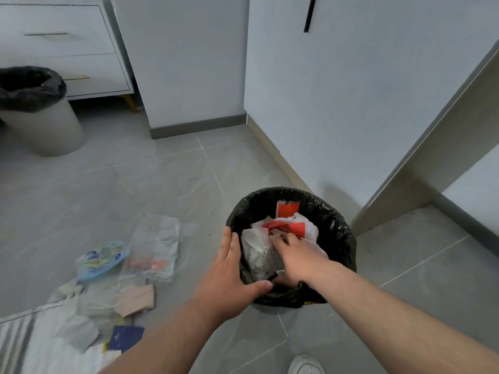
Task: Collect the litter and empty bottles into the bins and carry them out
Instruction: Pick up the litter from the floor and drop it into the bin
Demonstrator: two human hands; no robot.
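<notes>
A small bin lined with a black bag [339, 225] stands on the grey floor in front of me, holding white and red wrappers [294, 228]. My left hand [229, 276] lies on the bin's near-left rim, fingers spread along it. My right hand [294, 259] reaches inside and presses on the white litter, fingers bent into it. Loose litter lies on the floor to the left: clear plastic bags [158, 244], a blue round pack [101, 259], a pink paper piece [135, 299] and a dark blue card [125, 338].
A second, taller bin with a black liner [40, 114] stands at the far left beside a white drawer unit [62, 47]. White walls and a door frame [437, 147] close in on the right. A white shoe [306, 365] shows at the bottom.
</notes>
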